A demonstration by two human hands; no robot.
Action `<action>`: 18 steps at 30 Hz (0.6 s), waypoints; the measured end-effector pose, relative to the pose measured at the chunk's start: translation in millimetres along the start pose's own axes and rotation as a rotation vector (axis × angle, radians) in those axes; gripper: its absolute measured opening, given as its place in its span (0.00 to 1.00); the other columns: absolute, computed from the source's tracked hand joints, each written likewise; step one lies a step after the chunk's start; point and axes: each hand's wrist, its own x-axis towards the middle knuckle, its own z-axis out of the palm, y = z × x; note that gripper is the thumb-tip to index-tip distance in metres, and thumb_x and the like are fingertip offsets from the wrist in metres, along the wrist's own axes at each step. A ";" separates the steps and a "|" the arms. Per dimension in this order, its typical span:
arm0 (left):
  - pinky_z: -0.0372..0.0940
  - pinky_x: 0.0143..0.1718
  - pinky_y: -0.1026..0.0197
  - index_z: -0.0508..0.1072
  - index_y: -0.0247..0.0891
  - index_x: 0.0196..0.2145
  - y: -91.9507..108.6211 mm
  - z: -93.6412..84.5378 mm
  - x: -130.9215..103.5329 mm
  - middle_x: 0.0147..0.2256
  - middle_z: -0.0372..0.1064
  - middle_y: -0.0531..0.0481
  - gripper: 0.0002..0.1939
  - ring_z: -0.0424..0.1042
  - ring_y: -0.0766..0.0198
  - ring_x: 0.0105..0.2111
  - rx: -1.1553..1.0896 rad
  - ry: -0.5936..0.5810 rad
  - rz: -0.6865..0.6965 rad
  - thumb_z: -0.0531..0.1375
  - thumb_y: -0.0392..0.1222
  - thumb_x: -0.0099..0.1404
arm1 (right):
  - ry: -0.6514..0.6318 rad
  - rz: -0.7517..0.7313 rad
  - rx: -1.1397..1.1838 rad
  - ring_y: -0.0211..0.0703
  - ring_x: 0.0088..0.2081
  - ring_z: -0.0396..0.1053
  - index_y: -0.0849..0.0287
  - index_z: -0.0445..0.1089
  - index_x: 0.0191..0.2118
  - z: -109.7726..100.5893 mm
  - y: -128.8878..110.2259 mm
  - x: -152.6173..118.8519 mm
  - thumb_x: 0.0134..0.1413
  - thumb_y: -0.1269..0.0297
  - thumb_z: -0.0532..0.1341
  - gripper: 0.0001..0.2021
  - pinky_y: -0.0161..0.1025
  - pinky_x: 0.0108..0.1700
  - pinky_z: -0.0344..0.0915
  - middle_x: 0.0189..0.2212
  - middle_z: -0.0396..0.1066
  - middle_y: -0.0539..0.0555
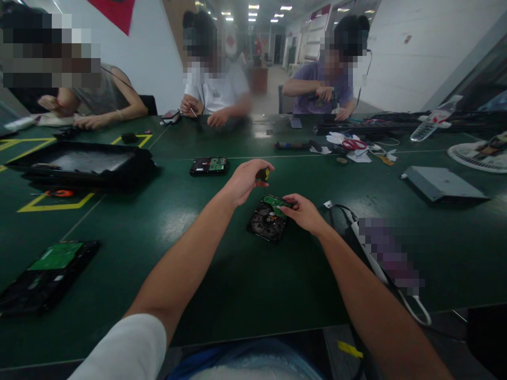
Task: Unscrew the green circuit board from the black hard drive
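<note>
Left hand [246,182]: closed around a black-and-yellow screwdriver handle [262,174], raised just far-left of the hard drive [269,218]. Right hand [303,212]: fingers pressed on the drive's right edge, the nearer hand. Drive: flat on green table [222,274], green circuit board [276,203] up, long axis near-left to far-right.

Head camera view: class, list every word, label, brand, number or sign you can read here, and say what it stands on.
None can be read.
Hard drive under the right hand: print too small.
Left hand holds a tool with a black and yellow handle: no text visible.
Red wall banner: no readable marks.
Plastic bottle: label blurred.
</note>
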 end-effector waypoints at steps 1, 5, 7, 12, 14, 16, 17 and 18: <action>0.72 0.33 0.62 0.78 0.35 0.35 0.4 -1.0 0.0 0.37 0.74 0.44 0.11 0.73 0.60 0.38 0.002 -0.002 0.003 0.62 0.46 0.63 | -0.005 0.002 0.001 0.40 0.35 0.71 0.55 0.75 0.54 -0.3 -0.6 -0.1 0.59 0.58 0.69 0.18 0.40 0.40 0.69 0.51 0.78 0.57; 0.75 0.35 0.58 0.76 0.35 0.39 0.8 -0.5 -0.7 0.35 0.75 0.43 0.12 0.75 0.59 0.37 -0.056 -0.021 -0.058 0.62 0.47 0.64 | -0.019 0.008 0.000 0.40 0.35 0.70 0.54 0.75 0.54 -0.8 -1.4 0.1 0.59 0.57 0.69 0.19 0.40 0.39 0.69 0.51 0.78 0.57; 0.75 0.36 0.56 0.74 0.35 0.39 -0.1 1.3 -0.4 0.34 0.76 0.43 0.11 0.76 0.58 0.37 -0.099 -0.009 -0.084 0.61 0.46 0.64 | -0.019 0.006 0.001 0.40 0.35 0.70 0.55 0.75 0.55 -0.9 -1.6 0.3 0.59 0.57 0.69 0.19 0.40 0.40 0.69 0.51 0.78 0.57; 0.76 0.38 0.57 0.73 0.36 0.34 -1.9 1.3 2.1 0.34 0.76 0.42 0.09 0.76 0.57 0.38 -0.124 0.027 -0.082 0.59 0.45 0.64 | -0.013 0.011 0.001 0.39 0.35 0.70 0.55 0.75 0.54 -1.2 -3.6 -0.1 0.59 0.57 0.69 0.19 0.39 0.39 0.68 0.49 0.78 0.57; 0.74 0.34 0.61 0.75 0.36 0.32 -1.5 -0.6 2.7 0.34 0.75 0.42 0.10 0.75 0.58 0.37 -0.060 0.025 -0.066 0.59 0.45 0.64 | -0.013 0.013 -0.003 0.39 0.34 0.70 0.55 0.75 0.54 -1.2 -4.0 -0.3 0.59 0.57 0.69 0.19 0.39 0.38 0.68 0.49 0.78 0.57; 0.71 0.29 0.63 0.76 0.35 0.32 -0.7 -2.0 2.8 0.34 0.74 0.42 0.12 0.74 0.59 0.36 0.005 0.020 -0.039 0.59 0.45 0.64 | -0.012 0.012 -0.004 0.38 0.33 0.69 0.55 0.75 0.54 -0.9 -3.4 -0.3 0.59 0.57 0.69 0.19 0.39 0.38 0.68 0.49 0.78 0.57; 0.70 0.28 0.64 0.77 0.35 0.32 -0.3 -2.2 2.6 0.33 0.74 0.43 0.12 0.74 0.60 0.35 0.032 0.020 -0.026 0.58 0.46 0.65 | -0.010 0.011 -0.003 0.38 0.33 0.69 0.54 0.75 0.54 -0.7 -2.8 -0.2 0.59 0.57 0.69 0.19 0.39 0.38 0.68 0.49 0.78 0.56; 0.69 0.27 0.64 0.77 0.35 0.32 0.2 -2.0 2.2 0.33 0.74 0.43 0.12 0.74 0.60 0.35 0.051 0.021 -0.017 0.58 0.46 0.65 | -0.010 0.010 0.001 0.38 0.33 0.69 0.54 0.75 0.54 -0.4 -2.0 -0.1 0.59 0.57 0.69 0.19 0.39 0.38 0.68 0.48 0.78 0.56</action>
